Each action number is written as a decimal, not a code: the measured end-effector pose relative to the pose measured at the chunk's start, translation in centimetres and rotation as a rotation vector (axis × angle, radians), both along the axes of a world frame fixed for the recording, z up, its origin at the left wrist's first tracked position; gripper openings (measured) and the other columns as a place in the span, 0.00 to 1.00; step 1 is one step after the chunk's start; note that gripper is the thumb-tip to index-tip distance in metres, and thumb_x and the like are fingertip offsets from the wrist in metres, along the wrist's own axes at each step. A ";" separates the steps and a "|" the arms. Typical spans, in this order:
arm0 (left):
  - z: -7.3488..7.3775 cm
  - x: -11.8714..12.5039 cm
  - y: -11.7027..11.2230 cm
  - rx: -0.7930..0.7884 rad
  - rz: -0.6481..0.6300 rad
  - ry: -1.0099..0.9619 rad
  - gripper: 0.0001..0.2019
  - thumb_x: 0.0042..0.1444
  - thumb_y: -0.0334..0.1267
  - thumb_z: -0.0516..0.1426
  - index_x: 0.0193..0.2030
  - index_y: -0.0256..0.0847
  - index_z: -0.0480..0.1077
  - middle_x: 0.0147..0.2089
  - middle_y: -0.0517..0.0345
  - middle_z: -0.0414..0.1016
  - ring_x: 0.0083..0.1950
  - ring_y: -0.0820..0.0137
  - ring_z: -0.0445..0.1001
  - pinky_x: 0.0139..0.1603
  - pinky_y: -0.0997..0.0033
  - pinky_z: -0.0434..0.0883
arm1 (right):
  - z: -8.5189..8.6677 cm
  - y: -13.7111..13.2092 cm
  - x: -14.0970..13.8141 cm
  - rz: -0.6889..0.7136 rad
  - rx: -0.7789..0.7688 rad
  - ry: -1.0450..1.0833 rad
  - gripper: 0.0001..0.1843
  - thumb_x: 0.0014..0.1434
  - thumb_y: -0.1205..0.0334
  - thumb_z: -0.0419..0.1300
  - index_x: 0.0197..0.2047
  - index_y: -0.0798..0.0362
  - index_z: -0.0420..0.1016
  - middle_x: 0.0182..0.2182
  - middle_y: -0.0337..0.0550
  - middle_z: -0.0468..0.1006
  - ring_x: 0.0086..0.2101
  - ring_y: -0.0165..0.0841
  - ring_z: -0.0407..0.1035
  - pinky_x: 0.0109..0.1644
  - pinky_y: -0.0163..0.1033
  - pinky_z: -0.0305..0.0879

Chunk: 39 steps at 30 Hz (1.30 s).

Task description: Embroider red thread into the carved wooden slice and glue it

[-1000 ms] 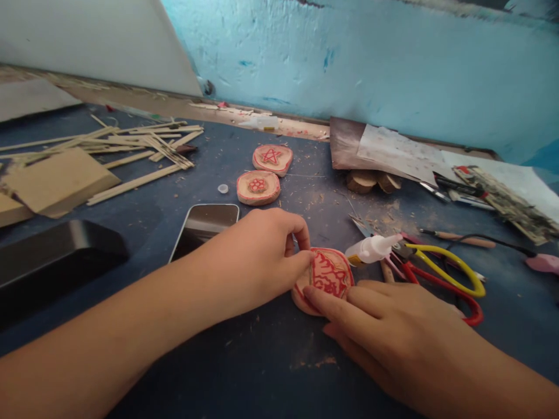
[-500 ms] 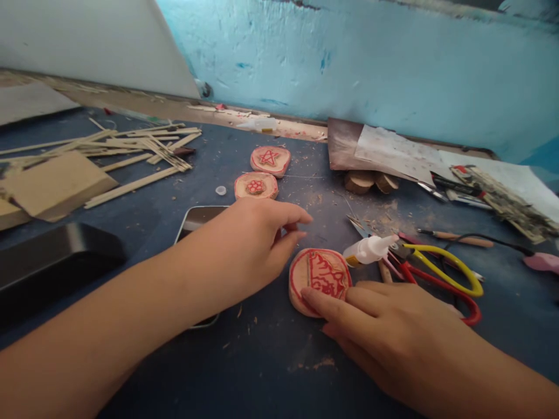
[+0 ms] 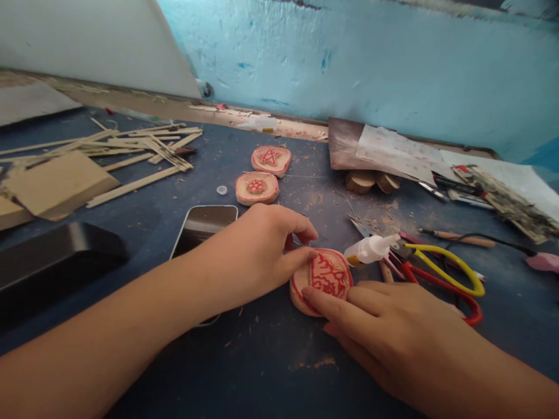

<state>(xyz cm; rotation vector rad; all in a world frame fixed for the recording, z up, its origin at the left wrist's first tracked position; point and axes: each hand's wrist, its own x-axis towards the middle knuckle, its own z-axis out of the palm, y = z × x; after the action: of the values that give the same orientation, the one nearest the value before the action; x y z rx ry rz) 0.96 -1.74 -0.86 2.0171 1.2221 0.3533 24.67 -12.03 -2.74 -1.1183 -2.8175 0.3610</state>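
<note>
**Two hands steady a red-patterned wood slice on the blue worktop**

The round wooden slice with a red line pattern (image 3: 325, 278) lies flat on the dark blue worktop (image 3: 271, 361), towards its near edge, face up; it is nearly round, so no long axis can be told, though a straight red line on its face runs roughly from the near edge towards the far one. The right hand (image 3: 393, 326) lies loosely extended, index fingertip pressing the slice's near rim, apparently to pin it down; the left hand (image 3: 257, 250) is curled, thumb and forefinger pinched at the slice's left edge; whether they grip anything thin there cannot be told. A small white glue bottle (image 3: 371, 249) lies just beside the slice, nozzle away from it, with yellow-handled and red-handled snips (image 3: 441, 276) beyond; a black phone (image 3: 203, 224) lies partly under the left wrist; two more patterned wooden slices (image 3: 257, 187) sit nearer the far edge.
</note>
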 end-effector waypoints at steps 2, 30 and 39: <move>-0.1 0.1 0.1 -0.010 -0.019 0.011 0.07 0.63 0.40 0.66 0.45 0.47 0.86 0.40 0.63 0.87 0.39 0.68 0.82 0.42 0.68 0.76 | 0.0 0.0 0.0 -0.003 0.000 0.004 0.30 0.76 0.69 0.57 0.78 0.52 0.62 0.42 0.43 0.86 0.34 0.34 0.78 0.36 0.39 0.68; 0.5 -0.4 0.9 -0.003 -0.091 0.039 0.09 0.61 0.37 0.68 0.48 0.47 0.86 0.43 0.63 0.88 0.40 0.68 0.82 0.41 0.69 0.73 | 0.8 0.6 -0.3 -0.034 -0.093 0.035 0.19 0.79 0.65 0.52 0.70 0.46 0.64 0.44 0.37 0.84 0.34 0.37 0.79 0.34 0.44 0.63; -0.6 -1.1 1.6 0.296 -0.432 -0.031 0.06 0.69 0.31 0.64 0.47 0.41 0.85 0.47 0.56 0.86 0.45 0.68 0.82 0.49 0.69 0.72 | 0.6 0.6 -0.2 -0.020 -0.112 0.023 0.22 0.79 0.67 0.52 0.72 0.45 0.61 0.50 0.41 0.85 0.39 0.37 0.81 0.37 0.42 0.66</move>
<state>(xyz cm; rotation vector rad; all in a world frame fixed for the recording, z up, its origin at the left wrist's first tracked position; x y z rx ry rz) -0.14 -0.13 -1.42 2.4485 0.7142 0.3644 24.43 -11.41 -2.19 -1.1546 -2.7951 0.5328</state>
